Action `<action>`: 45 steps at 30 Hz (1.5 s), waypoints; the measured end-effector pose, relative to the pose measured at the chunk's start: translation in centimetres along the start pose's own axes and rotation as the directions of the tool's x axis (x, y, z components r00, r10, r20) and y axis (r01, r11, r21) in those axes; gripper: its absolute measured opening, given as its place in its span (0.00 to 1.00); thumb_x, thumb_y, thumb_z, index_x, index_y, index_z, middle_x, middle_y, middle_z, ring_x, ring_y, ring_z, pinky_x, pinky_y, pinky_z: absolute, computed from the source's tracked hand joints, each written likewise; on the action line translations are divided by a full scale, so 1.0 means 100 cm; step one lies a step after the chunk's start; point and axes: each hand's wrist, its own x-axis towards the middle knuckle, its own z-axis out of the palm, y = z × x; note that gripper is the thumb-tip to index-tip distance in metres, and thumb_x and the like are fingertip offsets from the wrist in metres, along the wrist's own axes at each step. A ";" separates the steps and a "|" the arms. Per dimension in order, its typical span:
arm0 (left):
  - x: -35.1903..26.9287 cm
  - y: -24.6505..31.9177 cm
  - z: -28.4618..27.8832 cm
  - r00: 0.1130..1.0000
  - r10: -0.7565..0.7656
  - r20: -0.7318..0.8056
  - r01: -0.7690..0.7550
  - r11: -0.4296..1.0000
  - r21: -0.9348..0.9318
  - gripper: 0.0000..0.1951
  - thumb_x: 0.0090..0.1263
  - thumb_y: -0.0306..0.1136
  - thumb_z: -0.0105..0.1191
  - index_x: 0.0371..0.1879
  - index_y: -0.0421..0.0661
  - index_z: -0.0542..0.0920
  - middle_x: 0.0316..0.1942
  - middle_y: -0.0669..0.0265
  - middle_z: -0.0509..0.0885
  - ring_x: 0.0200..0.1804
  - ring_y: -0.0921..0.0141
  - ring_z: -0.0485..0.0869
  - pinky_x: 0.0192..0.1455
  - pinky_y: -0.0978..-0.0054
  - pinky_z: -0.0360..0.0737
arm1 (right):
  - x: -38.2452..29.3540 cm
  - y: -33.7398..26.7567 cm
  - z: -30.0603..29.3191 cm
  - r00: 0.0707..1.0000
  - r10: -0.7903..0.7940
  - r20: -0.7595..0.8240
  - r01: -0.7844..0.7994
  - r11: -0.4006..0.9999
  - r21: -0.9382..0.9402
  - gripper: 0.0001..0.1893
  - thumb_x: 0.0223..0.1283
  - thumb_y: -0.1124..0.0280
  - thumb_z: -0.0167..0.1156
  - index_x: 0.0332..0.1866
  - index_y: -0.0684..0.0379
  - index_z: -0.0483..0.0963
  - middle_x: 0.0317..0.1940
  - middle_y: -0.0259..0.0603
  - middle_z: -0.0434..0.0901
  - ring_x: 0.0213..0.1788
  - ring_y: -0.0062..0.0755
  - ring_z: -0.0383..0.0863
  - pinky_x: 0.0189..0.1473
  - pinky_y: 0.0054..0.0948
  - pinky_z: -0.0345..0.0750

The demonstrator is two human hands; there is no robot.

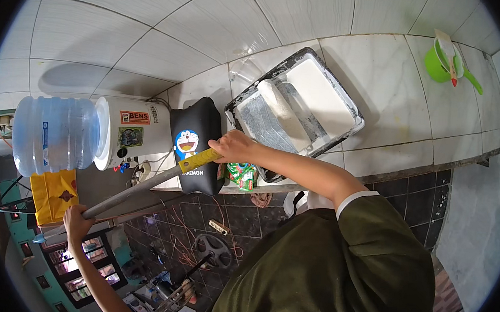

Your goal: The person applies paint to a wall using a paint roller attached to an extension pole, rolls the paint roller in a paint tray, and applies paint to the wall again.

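Note:
My right hand (234, 147) grips a long grey pole (138, 191) at its yellow sleeve (199, 160). Lower down, toward the pole's light-blue tip (40, 239), my left hand (78, 221) is closed around it. The pole runs slantwise in front of the counter edge. Beyond my right forearm sits a black paint tray (356, 122), its rim crusted with white. White paint (319, 91) fills its well, and a paint-coated roller (281, 110) lies across the tray. My forearm hides the near corner, so I cannot tell whether pole and roller are joined.
On the tiled counter (389, 87) stand a black cushion-like case (204, 122), green packets (242, 175), a clear cup (245, 71) and a green dipper (438, 65) with a brush (448, 52). A water dispenser (135, 141) carries a blue bottle (55, 136). Cables (182, 247) trail over the floor.

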 end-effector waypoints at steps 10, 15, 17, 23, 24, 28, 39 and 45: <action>0.019 0.025 0.022 0.992 0.008 0.125 -0.002 0.999 -0.046 0.09 0.32 0.30 0.55 0.16 0.42 0.78 0.16 0.57 0.75 0.26 0.59 0.75 0.30 0.67 0.70 | -0.023 0.025 -0.029 0.998 0.022 0.059 -0.017 0.997 -0.073 0.19 0.37 0.57 0.61 0.26 0.60 0.64 0.09 0.42 0.70 0.15 0.41 0.74 0.18 0.34 0.71; 0.019 0.037 0.025 0.994 0.027 0.106 -0.019 0.997 -0.069 0.09 0.33 0.31 0.56 0.16 0.43 0.78 0.16 0.58 0.75 0.26 0.59 0.75 0.32 0.66 0.71 | -0.030 0.034 -0.034 0.997 0.032 0.066 -0.026 0.996 -0.083 0.18 0.37 0.57 0.61 0.26 0.60 0.65 0.09 0.43 0.70 0.16 0.42 0.74 0.19 0.35 0.71; 0.019 0.043 0.027 0.990 0.048 0.131 -0.037 0.996 -0.083 0.09 0.33 0.32 0.57 0.16 0.43 0.78 0.16 0.58 0.76 0.27 0.59 0.75 0.32 0.66 0.71 | -0.034 0.038 -0.036 0.994 0.055 0.096 -0.044 0.993 -0.109 0.18 0.37 0.58 0.61 0.26 0.60 0.65 0.10 0.43 0.71 0.16 0.42 0.74 0.19 0.35 0.71; 0.015 0.046 0.025 0.990 0.015 0.139 -0.002 0.996 -0.095 0.09 0.34 0.32 0.57 0.16 0.43 0.78 0.17 0.57 0.76 0.28 0.58 0.75 0.33 0.65 0.70 | -0.038 0.040 -0.040 0.993 0.057 0.099 -0.047 0.994 -0.096 0.17 0.37 0.58 0.61 0.26 0.59 0.65 0.10 0.43 0.71 0.17 0.42 0.75 0.20 0.36 0.71; 0.013 0.044 0.025 0.992 0.015 0.129 -0.003 0.995 -0.096 0.09 0.34 0.32 0.57 0.16 0.43 0.78 0.17 0.57 0.76 0.28 0.58 0.75 0.33 0.65 0.70 | -0.037 0.039 -0.039 0.996 0.047 0.078 -0.040 0.994 -0.097 0.17 0.37 0.58 0.61 0.26 0.59 0.65 0.10 0.43 0.71 0.17 0.42 0.75 0.20 0.36 0.71; 0.002 0.030 0.028 0.985 -0.028 0.173 0.043 0.996 -0.084 0.09 0.33 0.31 0.57 0.16 0.43 0.78 0.17 0.57 0.76 0.28 0.58 0.75 0.33 0.65 0.70 | -0.032 0.031 -0.032 0.995 0.036 0.093 -0.028 0.997 -0.079 0.19 0.37 0.56 0.61 0.27 0.59 0.65 0.10 0.43 0.71 0.17 0.42 0.74 0.20 0.36 0.71; -0.061 -0.021 0.023 0.945 -0.211 0.251 0.205 0.977 0.050 0.08 0.31 0.31 0.56 0.15 0.45 0.77 0.18 0.60 0.76 0.28 0.59 0.75 0.33 0.64 0.70 | -0.009 -0.021 0.016 0.988 -0.069 0.141 0.065 0.997 0.028 0.21 0.35 0.56 0.62 0.25 0.60 0.63 0.10 0.41 0.70 0.17 0.42 0.74 0.19 0.34 0.70; -0.095 -0.018 0.031 0.991 -0.031 -0.130 0.029 0.999 -0.015 0.07 0.31 0.31 0.55 0.10 0.43 0.75 0.12 0.59 0.73 0.22 0.60 0.74 0.26 0.66 0.69 | -0.005 -0.036 0.031 0.975 -0.107 0.196 0.097 0.994 0.059 0.22 0.38 0.53 0.60 0.27 0.62 0.65 0.10 0.41 0.71 0.17 0.40 0.75 0.21 0.33 0.71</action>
